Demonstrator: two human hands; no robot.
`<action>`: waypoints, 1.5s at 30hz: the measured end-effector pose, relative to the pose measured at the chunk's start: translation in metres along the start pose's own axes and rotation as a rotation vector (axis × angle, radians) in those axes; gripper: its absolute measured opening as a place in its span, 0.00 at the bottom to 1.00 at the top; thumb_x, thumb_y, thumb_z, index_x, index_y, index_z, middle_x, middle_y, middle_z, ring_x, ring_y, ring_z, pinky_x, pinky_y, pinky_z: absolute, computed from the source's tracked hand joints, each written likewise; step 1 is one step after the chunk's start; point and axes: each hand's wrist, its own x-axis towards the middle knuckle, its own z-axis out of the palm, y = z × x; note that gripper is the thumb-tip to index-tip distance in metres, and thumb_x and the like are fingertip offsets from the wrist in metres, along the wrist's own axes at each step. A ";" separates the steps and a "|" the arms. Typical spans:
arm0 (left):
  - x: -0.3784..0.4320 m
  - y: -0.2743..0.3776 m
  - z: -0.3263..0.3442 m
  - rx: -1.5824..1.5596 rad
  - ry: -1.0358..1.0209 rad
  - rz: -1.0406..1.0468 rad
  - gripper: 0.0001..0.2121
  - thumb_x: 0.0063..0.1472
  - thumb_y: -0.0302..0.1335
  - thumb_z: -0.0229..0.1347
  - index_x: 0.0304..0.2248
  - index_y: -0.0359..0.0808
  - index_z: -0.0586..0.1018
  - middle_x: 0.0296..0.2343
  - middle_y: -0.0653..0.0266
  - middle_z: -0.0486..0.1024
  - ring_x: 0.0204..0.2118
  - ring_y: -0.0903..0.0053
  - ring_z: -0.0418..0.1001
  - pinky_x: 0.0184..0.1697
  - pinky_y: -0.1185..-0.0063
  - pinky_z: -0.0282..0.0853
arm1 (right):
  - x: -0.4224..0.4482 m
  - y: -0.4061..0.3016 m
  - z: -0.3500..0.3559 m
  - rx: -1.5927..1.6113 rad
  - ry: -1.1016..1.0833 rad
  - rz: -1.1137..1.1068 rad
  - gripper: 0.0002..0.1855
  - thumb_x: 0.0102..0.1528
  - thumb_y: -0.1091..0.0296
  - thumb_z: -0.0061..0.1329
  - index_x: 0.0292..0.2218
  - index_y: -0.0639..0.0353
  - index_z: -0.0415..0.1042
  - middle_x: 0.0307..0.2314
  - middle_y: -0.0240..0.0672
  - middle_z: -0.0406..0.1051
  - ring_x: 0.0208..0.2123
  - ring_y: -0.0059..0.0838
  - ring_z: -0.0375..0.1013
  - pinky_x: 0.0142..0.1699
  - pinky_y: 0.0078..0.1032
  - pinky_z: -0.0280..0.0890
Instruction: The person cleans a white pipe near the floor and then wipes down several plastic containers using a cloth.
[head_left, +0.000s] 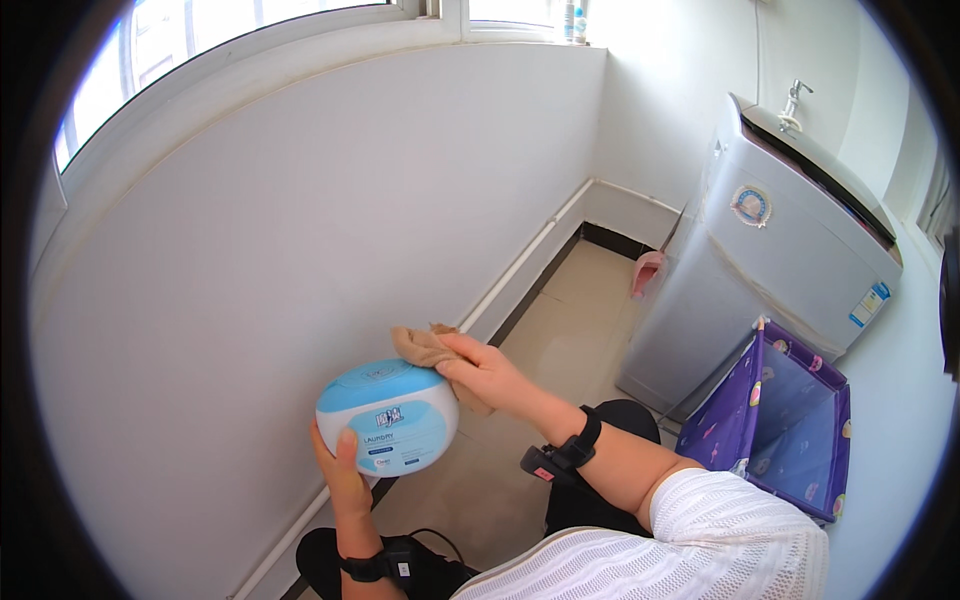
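Observation:
A white plastic tub of laundry product (420, 450) with a light-blue lid (367, 379) is held up in front of me, slightly tilted. My left hand (341, 461) grips it from below and the left, thumb on the printed front. In my right hand (484, 375) is a bunched tan cloth (420, 346), pressed against the right edge of the lid. Part of the cloth hangs below my right fingers beside the tub. The tub's back and underside are hidden.
To the right stands a grey top-loading washing machine (787, 262), a tap (793, 101) behind it. A purple fabric hamper (720, 409) sits before it. A pink plastic object (646, 274) lies by the machine. White pipe (525, 253) follows the wall's base. Bottles (579, 26) stand on the windowsill.

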 end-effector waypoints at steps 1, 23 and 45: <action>0.001 -0.004 -0.001 0.059 0.064 0.008 0.31 0.54 0.37 0.56 0.51 0.30 0.58 0.44 0.55 0.64 0.46 0.71 0.64 0.51 0.74 0.59 | -0.001 0.001 0.002 -0.115 0.009 -0.168 0.22 0.54 0.67 0.43 0.50 0.59 0.65 0.42 0.40 0.65 0.45 0.31 0.63 0.49 0.27 0.58; -0.004 -0.020 0.019 0.063 0.149 -0.057 0.28 0.53 0.34 0.57 0.49 0.31 0.60 0.43 0.56 0.64 0.45 0.71 0.65 0.50 0.73 0.61 | -0.007 0.003 -0.001 -0.392 0.115 -0.209 0.20 0.51 0.72 0.42 0.47 0.57 0.66 0.41 0.41 0.64 0.41 0.37 0.66 0.45 0.26 0.62; -0.008 -0.012 0.044 -0.577 -0.250 -0.479 0.39 0.52 0.56 0.52 0.57 0.45 0.56 0.55 0.62 0.59 0.57 0.63 0.57 0.56 0.58 0.56 | -0.001 -0.011 -0.001 0.056 0.332 -0.394 0.21 0.51 0.78 0.39 0.48 0.66 0.65 0.45 0.36 0.65 0.48 0.26 0.62 0.52 0.23 0.58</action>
